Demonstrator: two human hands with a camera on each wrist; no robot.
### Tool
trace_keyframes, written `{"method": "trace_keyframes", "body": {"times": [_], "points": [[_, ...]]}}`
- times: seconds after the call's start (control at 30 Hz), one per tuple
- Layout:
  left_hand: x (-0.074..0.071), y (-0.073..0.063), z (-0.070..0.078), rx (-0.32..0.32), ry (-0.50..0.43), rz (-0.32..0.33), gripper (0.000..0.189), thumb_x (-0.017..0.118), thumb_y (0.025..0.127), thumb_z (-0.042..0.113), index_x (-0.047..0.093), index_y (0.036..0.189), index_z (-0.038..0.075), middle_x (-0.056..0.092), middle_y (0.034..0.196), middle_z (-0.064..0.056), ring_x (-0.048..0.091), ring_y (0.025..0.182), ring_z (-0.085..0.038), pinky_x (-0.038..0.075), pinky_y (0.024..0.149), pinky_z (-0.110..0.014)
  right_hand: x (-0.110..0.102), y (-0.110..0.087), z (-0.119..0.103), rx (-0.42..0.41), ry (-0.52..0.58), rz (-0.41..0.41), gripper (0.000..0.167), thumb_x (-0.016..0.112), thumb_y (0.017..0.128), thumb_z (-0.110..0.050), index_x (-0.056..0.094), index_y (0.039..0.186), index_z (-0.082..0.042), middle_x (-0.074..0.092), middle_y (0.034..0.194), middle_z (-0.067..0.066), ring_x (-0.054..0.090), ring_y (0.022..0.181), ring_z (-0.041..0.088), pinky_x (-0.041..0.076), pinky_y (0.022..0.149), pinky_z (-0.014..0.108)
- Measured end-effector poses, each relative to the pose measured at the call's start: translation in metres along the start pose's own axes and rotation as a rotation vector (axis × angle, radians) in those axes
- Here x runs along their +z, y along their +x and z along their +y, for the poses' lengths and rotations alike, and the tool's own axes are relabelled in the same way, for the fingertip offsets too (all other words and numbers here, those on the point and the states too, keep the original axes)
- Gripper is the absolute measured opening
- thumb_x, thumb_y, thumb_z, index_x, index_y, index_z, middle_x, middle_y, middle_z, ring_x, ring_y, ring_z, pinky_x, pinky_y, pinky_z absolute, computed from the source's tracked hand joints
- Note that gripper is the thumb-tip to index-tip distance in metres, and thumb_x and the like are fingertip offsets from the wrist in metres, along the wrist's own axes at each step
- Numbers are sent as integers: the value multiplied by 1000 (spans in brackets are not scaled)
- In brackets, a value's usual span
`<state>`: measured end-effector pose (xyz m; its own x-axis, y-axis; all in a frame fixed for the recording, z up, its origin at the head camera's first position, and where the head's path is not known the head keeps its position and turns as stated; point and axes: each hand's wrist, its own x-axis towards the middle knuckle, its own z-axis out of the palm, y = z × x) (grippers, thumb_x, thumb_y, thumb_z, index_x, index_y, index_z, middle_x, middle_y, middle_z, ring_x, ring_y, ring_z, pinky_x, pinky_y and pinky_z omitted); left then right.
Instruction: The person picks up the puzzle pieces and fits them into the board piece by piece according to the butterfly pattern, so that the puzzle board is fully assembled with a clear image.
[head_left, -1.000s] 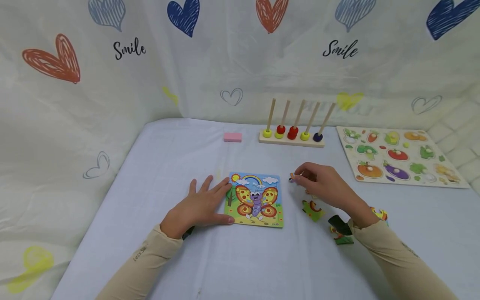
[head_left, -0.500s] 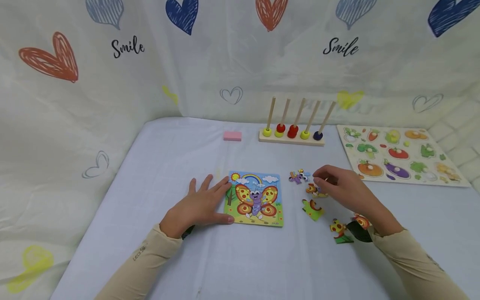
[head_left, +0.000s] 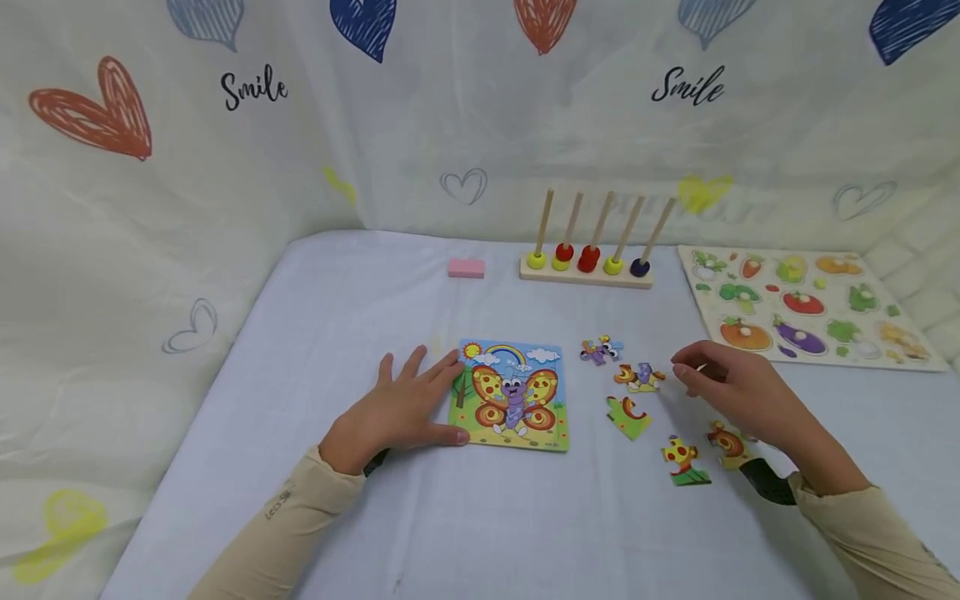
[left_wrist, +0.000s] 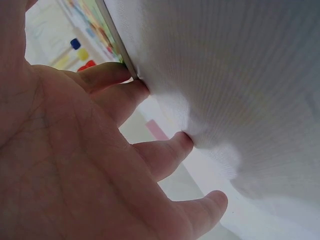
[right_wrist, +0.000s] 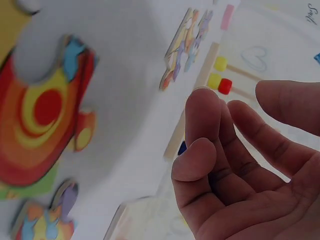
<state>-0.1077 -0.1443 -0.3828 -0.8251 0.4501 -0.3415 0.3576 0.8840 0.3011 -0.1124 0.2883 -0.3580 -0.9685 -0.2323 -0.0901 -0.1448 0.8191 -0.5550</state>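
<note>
A square butterfly puzzle board (head_left: 513, 437) lies flat on the white cloth. My left hand (head_left: 397, 417) rests flat at its left side with fingers spread, the thumb and forefinger at the board's edge. In the left wrist view two fingertips (left_wrist: 137, 92) meet that edge while the others press the cloth. My right hand (head_left: 738, 392) hovers right of the loose jigsaw pieces, its fingers loosely bent and nothing between them. Nearest to it are a purple-and-orange piece (head_left: 640, 377) and a spiral-patterned piece (head_left: 726, 443), the latter partly hidden under the wrist.
More jigsaw pieces lie between board and right hand: a purple one (head_left: 600, 350), a green one (head_left: 628, 417) and a yellow-spotted one (head_left: 684, 460). Behind stand a peg bead stacker (head_left: 585, 277) and a pink block (head_left: 467, 268). A vegetable puzzle board (head_left: 817, 287) lies back right.
My right hand has let go of the purple piece beside the board and moved right, away from the pieces, uncovering several of them. My left hand has stayed at the board.
</note>
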Motion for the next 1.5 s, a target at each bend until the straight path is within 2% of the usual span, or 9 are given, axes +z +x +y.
{"method": "trace_keyframes", "body": {"times": [0.23, 0.4, 0.57, 0.77, 0.9, 1.0, 1.13, 1.27, 1.5], "points": [[-1, 1, 1, -6, 8, -5, 102, 78, 92, 62, 32, 170, 16, 16, 179, 0, 7, 161, -47, 4, 119, -79, -5, -13, 13, 25, -21, -15, 30, 66, 110, -26, 69, 128, -2, 73, 105, 6, 64, 90, 24, 55, 65, 27], [-1, 2, 1, -7, 5, -6, 101, 78, 92, 61, 32, 170, 16, 16, 179, -1, 8, 161, -47, 4, 119, -79, -5, -24, 20, -15, -30, -18, 24, 73, 105, -19, 73, 125, -5, 73, 108, 4, 65, 92, 20, 56, 69, 25], [0, 2, 1, -5, 6, -6, 101, 78, 92, 61, 32, 170, 16, 17, 179, -1, 8, 161, -47, 4, 119, -79, -2, -35, 22, -57, -35, -25, 21, 77, 101, -13, 74, 122, -7, 71, 102, -2, 63, 85, 11, 56, 70, 23], [0, 2, 0, -4, -5, -10, 102, 78, 92, 61, 31, 170, 15, 17, 179, -1, 6, 162, -47, 3, 119, -78, 4, -47, 23, -134, -38, -10, 21, 84, 94, -6, 76, 111, -17, 65, 100, -6, 55, 79, 10, 50, 63, 24], [0, 2, 0, -3, -5, -9, 102, 78, 92, 61, 31, 170, 15, 17, 179, -1, 6, 162, -47, 2, 119, -78, 10, -52, 21, -120, -29, -51, 23, 87, 91, -9, 76, 103, -25, 65, 108, -5, 54, 84, 11, 49, 65, 25], [-1, 2, 0, -3, -3, -7, 103, 78, 92, 62, 30, 170, 15, 17, 179, -1, 6, 162, -47, 2, 119, -78, 15, -54, 21, -118, -42, -111, 23, 88, 90, -14, 75, 101, -31, 62, 113, -6, 55, 94, 12, 52, 73, 25], [-1, 2, 0, -4, -1, -10, 103, 78, 92, 62, 30, 171, 15, 16, 179, -1, 6, 161, -47, 2, 119, -78, 21, -55, 22, -226, -77, -133, 33, 92, 86, -13, 73, 98, -38, 57, 111, -11, 50, 104, 8, 51, 79, 27], [-1, 2, 0, -8, 1, -13, 103, 78, 92, 62, 30, 171, 16, 16, 179, -1, 6, 161, -47, 2, 119, -78, 27, -58, 22, -322, -114, -112, 43, 96, 80, -12, 71, 95, -43, 52, 110, -15, 42, 106, 6, 47, 80, 27], [-1, 3, 1, -17, 1, -14, 104, 78, 91, 63, 30, 171, 16, 16, 179, 0, 6, 162, -46, 2, 120, -78, 32, -58, 17, -319, -165, -149, 44, 96, 80, -13, 68, 90, -45, 51, 112, -16, 38, 106, 9, 45, 81, 30]]}}
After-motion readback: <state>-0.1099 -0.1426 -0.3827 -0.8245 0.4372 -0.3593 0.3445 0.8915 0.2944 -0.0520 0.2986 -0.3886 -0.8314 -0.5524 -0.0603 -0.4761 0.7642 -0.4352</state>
